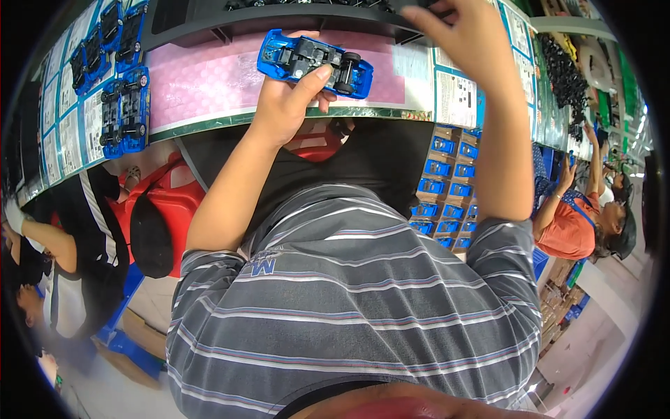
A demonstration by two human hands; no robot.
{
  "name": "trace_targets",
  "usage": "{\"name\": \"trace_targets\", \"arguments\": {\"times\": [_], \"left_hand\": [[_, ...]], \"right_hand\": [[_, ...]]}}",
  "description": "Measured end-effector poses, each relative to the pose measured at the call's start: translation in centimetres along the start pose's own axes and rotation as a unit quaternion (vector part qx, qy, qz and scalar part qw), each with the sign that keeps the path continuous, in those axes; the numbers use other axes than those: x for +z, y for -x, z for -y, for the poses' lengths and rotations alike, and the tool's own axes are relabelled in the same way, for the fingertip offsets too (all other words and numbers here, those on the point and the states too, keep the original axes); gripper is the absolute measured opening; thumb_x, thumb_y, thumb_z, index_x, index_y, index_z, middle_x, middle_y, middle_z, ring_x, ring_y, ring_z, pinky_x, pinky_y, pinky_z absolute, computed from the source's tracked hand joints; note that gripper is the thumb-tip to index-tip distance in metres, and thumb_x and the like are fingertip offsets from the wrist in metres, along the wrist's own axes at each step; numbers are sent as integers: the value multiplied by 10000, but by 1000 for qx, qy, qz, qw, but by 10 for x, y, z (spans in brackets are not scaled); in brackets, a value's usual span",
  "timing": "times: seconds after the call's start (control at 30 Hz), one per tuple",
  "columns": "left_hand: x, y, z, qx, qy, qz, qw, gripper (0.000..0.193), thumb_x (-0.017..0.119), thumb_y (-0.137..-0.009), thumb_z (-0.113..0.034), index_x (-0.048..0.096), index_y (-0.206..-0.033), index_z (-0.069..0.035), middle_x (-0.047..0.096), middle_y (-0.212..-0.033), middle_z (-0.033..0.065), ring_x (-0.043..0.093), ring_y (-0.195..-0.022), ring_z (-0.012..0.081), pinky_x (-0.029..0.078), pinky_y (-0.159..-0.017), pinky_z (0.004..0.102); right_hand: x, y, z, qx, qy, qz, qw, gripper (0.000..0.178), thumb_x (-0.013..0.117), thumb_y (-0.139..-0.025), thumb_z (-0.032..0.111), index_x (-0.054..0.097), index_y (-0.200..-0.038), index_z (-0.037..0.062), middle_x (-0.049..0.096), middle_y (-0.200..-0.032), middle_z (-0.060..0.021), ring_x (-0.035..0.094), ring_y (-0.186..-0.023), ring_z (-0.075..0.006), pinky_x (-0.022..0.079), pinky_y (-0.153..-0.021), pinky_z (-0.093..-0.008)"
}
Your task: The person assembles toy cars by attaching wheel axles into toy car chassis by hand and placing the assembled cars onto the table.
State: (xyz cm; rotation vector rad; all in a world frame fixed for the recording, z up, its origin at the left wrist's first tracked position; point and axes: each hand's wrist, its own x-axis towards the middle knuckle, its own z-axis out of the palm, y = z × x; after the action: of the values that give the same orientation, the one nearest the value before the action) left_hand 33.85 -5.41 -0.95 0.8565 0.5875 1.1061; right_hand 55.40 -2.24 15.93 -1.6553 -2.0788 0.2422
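Note:
My left hand (283,105) holds a blue toy car (310,54) with its underside up, the thumb pressed on the black chassis. A wheel pair on its axle (347,73) sits at the car's right end; no wheels show at its left end. At the upper right, my right hand (457,31) is over the right end of a long black tray (185,26). Its thumb stands apart from the fingers, which the frame's top edge partly cuts off; I see nothing in them. Small black parts (335,3) lie in the tray.
More blue toy cars (125,112) lie wheels up at the table's left. Below the table edge at right, a divided cardboard box (453,151) holds several blue car bodies. A red chair (164,216) stands at left. Co-workers sit on both sides; one wears an orange top (572,227).

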Motion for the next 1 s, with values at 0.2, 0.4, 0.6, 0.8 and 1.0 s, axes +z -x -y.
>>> {"name": "trace_targets", "arguments": {"times": [0.2,0.4,0.6,0.8,1.0], "left_hand": [[3,-4,1,-21,22,-8,1000,533,681,-958,-150,413,-1410,-62,650,-1030,101,652,-707,164,532,-598,280],[-2,1,2,-7,16,-5,1000,523,678,-960,-145,416,-1405,-63,653,-1021,98,650,-710,160,530,-603,278],[3,-4,0,-12,22,7,1000,523,699,-950,-171,431,-1381,-42,649,-954,82,646,-683,149,525,-587,264],[0,1,-1,5,-5,-2,1000,501,715,-942,-170,459,-1357,-52,657,-967,73,649,-713,126,521,-579,254],[-4,5,2,5,-57,19,998,368,714,-936,-136,527,-1242,-54,673,-933,43,647,-710,110,517,-583,255]], "right_hand": [[43,-69,-105,41,238,242,940,195,791,-773,183,757,-897,36,726,-863,-207,704,-819,-379,554,-753,-436],[45,-64,-89,9,167,230,959,154,812,-742,105,759,-868,34,730,-844,-194,705,-797,-370,558,-734,-411],[30,-47,-73,74,26,2,997,147,779,-787,37,703,-879,-48,697,-736,-161,678,-707,-232,535,-687,-350],[23,10,7,5,-214,-14,977,206,674,-828,-131,643,-1005,-29,559,-1299,-198,666,-974,-217,543,-746,-300],[42,30,66,-10,-205,119,971,300,779,-788,-3,617,-1040,-14,621,-1158,-244,687,-967,-308,561,-807,-372]]}}
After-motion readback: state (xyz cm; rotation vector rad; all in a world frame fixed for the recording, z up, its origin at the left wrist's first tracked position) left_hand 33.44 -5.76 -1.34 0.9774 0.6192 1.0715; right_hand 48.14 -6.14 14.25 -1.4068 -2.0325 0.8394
